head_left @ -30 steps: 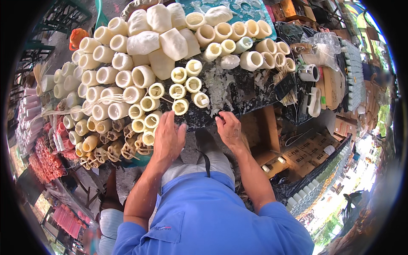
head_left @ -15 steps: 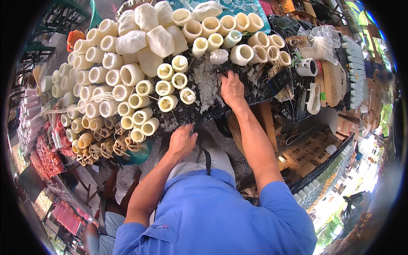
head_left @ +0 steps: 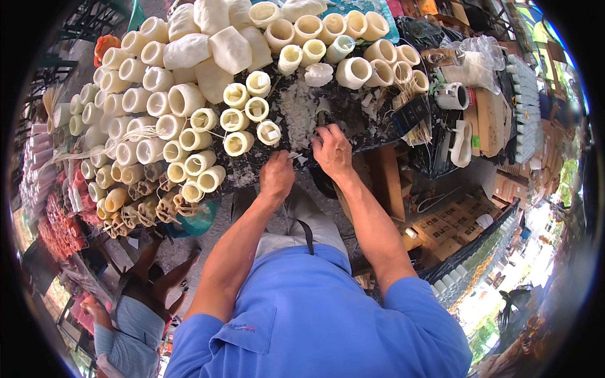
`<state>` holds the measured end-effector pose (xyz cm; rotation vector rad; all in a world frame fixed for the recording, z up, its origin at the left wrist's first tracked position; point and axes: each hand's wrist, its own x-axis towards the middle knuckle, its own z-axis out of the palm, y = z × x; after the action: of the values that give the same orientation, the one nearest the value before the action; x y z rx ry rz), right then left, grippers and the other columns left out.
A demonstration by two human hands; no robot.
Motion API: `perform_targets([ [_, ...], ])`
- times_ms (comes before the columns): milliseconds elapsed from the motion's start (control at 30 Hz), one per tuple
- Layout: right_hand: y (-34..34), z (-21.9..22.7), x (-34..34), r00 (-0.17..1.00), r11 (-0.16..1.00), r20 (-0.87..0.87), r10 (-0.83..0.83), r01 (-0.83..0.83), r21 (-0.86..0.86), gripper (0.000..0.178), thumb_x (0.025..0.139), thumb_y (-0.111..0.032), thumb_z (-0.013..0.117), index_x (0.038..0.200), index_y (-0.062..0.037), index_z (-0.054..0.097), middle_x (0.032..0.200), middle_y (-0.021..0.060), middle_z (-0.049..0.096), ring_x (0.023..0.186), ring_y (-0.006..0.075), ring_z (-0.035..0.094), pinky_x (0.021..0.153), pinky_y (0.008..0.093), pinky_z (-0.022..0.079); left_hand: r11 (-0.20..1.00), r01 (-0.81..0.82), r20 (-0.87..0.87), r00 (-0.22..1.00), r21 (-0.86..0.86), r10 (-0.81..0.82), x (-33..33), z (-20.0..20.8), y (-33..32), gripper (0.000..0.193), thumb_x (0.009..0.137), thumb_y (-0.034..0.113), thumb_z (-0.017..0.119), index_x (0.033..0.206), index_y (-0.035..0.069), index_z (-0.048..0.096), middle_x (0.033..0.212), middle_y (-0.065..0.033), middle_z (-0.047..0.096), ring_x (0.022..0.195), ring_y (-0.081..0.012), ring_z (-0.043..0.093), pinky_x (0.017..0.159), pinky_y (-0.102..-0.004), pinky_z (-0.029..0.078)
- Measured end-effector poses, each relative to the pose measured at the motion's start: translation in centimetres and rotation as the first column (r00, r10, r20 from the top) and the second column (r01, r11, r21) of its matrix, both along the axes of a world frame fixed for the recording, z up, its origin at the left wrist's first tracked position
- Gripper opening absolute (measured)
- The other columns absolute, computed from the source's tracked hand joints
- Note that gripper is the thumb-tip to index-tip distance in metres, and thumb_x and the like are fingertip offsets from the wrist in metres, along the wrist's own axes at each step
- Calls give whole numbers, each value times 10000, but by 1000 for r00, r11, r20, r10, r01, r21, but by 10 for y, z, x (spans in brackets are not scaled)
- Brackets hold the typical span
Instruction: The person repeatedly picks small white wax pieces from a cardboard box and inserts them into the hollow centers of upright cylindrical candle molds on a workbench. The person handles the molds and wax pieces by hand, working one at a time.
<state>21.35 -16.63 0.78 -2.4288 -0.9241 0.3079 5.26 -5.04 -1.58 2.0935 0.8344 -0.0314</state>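
My left hand [head_left: 277,175] is closed at the table's near edge, fingertips pinched at a small white piece [head_left: 293,155]. Just to its right, my right hand [head_left: 332,151] has its fingers curled down onto the dark tabletop [head_left: 353,123]; what they hold, if anything, is hidden. A small greyish object [head_left: 322,113] lies just beyond those fingers, too unclear to name. White wax-like shavings [head_left: 296,110] are scattered beyond both hands. Left of them stand several cream wax-like cups [head_left: 237,143], some with small white pieces inside. A lumpy white piece [head_left: 318,75] sits farther back.
Many hollow cream cylinders [head_left: 186,99] and large pale blocks [head_left: 231,50] crowd the left and back. To the right are a dark box-shaped device [head_left: 409,113], a white mug-like cup [head_left: 452,96] and cardboard [head_left: 490,123]. Another person [head_left: 138,315] is at lower left.
My right hand has drawn back toward me and curled its fingers. My left hand has moved forward and right to the table edge, near the right hand. The other person shows more at lower left.
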Motion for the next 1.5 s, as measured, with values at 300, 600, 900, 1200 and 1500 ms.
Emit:
perform_targets([
  [300,5,-5,26,984,992,123,-128,126,25,313,950,-155,788,1236,-44,728,1097,214,704,970,457,726,836,535,603,1000,-17,44,999,-3,17,-19,11,-2,443,986,155,724,1396,18,628,1250,-258,695,1100,-494,709,933,-544,601],
  [600,-2,-6,131,827,776,145,-543,561,-287,356,986,-312,746,969,38,808,989,308,783,967,484,773,861,546,620,984,91,11,996,153,-94,-2,4,-10,468,944,254,831,1334,67,652,1109,-195,706,973,-447,727,824,-538,606],
  [900,-5,19,46,907,898,-140,-397,416,144,175,1064,-149,632,1118,16,645,978,230,744,900,472,715,836,540,570,998,60,61,996,-35,-58,-15,52,-14,413,978,197,817,1333,31,687,1053,-160,714,906,-326,753,783,-424,611],
  [1200,-14,56,-123,236,923,-958,-164,380,-64,322,1197,-328,534,1243,-52,693,881,-25,650,675,51,556,576,246,503,863,-195,33,971,-465,238,-45,84,17,207,997,152,782,1119,-15,776,930,-118,771,847,-205,730,789,-367,587],
  [1500,19,37,-149,236,879,-968,-80,476,43,235,1137,-211,666,1240,-5,711,847,-9,667,686,65,603,595,262,556,818,-314,28,928,-482,372,-71,68,34,145,988,104,801,1052,-25,793,888,-81,800,791,-114,708,719,-312,591],
])
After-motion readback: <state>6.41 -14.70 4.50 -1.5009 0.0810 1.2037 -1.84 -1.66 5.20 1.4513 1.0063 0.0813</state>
